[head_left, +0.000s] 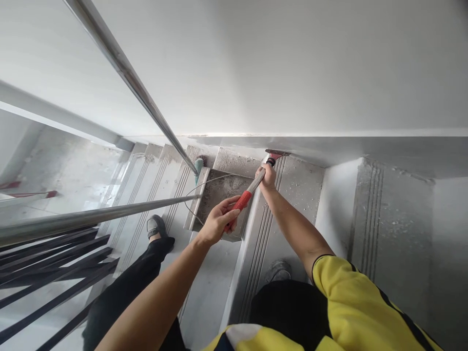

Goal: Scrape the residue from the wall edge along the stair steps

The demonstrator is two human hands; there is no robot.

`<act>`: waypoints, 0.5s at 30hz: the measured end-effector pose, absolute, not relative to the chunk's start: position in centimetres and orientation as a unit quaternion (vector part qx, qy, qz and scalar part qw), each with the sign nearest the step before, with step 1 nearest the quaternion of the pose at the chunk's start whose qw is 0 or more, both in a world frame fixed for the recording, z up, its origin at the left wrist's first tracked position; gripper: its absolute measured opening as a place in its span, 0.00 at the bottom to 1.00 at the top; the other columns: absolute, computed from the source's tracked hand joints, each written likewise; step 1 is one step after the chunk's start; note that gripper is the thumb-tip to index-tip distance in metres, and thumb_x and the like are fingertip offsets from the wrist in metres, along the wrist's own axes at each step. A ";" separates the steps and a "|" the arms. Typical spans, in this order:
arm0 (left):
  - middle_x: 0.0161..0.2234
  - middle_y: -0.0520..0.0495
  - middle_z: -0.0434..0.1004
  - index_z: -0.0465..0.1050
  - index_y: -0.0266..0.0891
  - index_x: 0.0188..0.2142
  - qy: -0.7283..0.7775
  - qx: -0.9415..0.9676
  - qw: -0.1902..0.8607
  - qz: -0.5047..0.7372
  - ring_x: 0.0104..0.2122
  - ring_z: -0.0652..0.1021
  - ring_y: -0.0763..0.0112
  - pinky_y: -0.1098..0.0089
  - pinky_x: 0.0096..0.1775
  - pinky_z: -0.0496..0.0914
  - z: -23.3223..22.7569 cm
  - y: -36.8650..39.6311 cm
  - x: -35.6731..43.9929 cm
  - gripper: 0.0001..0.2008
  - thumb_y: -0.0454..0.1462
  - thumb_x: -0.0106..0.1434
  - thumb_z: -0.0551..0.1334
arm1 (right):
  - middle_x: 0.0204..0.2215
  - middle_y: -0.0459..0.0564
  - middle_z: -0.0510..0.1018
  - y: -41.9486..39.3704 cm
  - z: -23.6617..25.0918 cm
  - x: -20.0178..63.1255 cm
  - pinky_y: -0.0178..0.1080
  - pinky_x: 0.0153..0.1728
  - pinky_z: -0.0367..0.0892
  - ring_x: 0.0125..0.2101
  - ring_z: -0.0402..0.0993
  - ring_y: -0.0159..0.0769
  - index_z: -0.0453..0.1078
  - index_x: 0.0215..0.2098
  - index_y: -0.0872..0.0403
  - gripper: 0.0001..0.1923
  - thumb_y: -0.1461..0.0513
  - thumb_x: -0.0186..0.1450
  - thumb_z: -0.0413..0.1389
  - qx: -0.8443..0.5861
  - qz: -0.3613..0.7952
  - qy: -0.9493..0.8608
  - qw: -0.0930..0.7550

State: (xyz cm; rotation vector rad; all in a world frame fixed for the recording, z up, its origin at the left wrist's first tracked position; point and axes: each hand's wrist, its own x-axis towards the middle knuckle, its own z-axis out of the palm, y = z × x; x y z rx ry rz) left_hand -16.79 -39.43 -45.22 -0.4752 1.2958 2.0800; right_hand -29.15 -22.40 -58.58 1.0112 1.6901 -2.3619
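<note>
A long-handled scraper [256,181] with a red grip and a wide, flat blade slants across the stairs, its blade at the foot of the wall. My right hand [268,176] is closed around the shaft just below the head. Lower down, my left hand [218,222] holds the red grip between thumb and fingers. Beneath the scraper, a grey dustpan [210,178] with dirt inside and a thin wire loop sits on the stairs. Loose debris [298,183] lies on the step beside my right hand.
A metal pole [139,90] with a teal lower end comes down from the upper left. Another pole [109,214] reaches the dustpan. Dark railing bars [58,273] stand at lower left. Grooved steps [369,219] run along the white wall [310,68]. My shoes [156,226] rest on different steps.
</note>
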 end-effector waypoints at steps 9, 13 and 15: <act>0.31 0.45 0.74 0.63 0.29 0.53 0.500 -0.165 0.320 0.788 0.14 0.65 0.82 0.76 0.14 0.54 -44.6 -39.7 -17.8 0.29 0.42 0.56 0.65 | 0.12 0.38 0.57 -22.5 -57.9 -29.6 0.29 0.14 0.55 0.13 0.56 0.25 0.47 0.19 0.51 0.13 0.59 0.52 0.51 0.368 -0.785 0.498 -0.008; 0.23 0.51 0.69 0.62 0.29 0.54 0.497 -0.161 0.329 0.787 0.14 0.66 0.80 0.76 0.14 0.54 -44.2 -39.3 -17.8 0.31 0.43 0.56 0.65 | 0.12 0.38 0.57 -22.1 -57.6 -29.6 0.29 0.13 0.54 0.13 0.56 0.26 0.47 0.19 0.50 0.15 0.57 0.54 0.51 0.372 -0.768 0.521 0.004; 0.22 0.52 0.69 0.62 0.29 0.54 0.499 -0.157 0.328 0.786 0.14 0.66 0.80 0.76 0.14 0.54 -44.0 -39.1 -17.9 0.31 0.43 0.56 0.65 | 0.12 0.38 0.57 -21.9 -57.5 -29.6 0.30 0.13 0.54 0.13 0.57 0.26 0.47 0.19 0.50 0.16 0.56 0.55 0.51 0.362 -0.763 0.535 0.008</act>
